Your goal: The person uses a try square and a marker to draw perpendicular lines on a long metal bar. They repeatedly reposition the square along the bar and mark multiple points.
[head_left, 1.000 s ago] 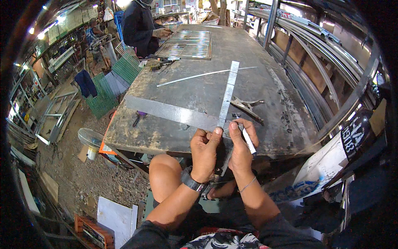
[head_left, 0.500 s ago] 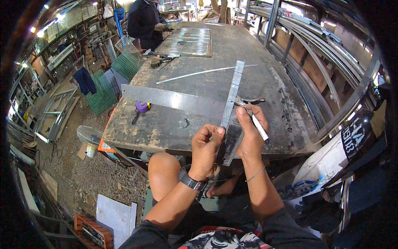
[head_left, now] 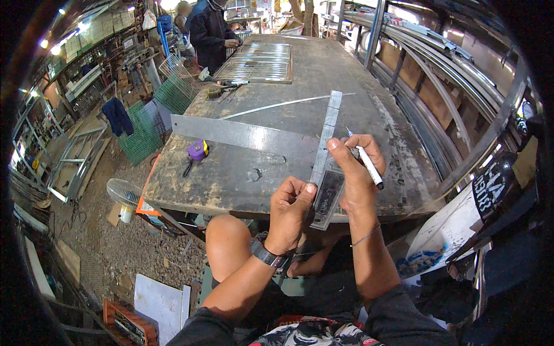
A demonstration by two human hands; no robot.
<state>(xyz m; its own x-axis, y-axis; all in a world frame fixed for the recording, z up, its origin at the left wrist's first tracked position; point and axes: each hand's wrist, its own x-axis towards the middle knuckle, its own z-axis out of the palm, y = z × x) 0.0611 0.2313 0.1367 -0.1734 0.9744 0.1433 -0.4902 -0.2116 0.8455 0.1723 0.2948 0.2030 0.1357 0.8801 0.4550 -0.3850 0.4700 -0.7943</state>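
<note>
My left hand (head_left: 290, 209) pinches the lower end of a flat, narrow metal strip (head_left: 327, 134) between thumb and fingers. The strip stands tilted up over the table, with dark cross lines on it. My right hand (head_left: 359, 173) has its thumb against the strip's right edge and a white marker pen (head_left: 370, 164) with a dark end held in its fingers. Between my hands, at the table's front edge, is a rectangular piece with a clear or grey rim and dark middle (head_left: 328, 199); its kind is unclear. Behind the strip lies a long metal plate (head_left: 242, 135).
On the worn table (head_left: 190, 179) lie a purple tape measure (head_left: 198, 150), a thin metal strip (head_left: 288, 105) and a barred metal frame (head_left: 257, 62). A co-worker (head_left: 210, 34) stands at the far left side. Metal lengths (head_left: 438, 63) fill a right-hand rack; a fan (head_left: 123, 196) stands left.
My right hand has turned slightly and moved right with the marker pen. The metal strip and my left hand have shifted a little right and down. Another person now shows behind the co-worker.
</note>
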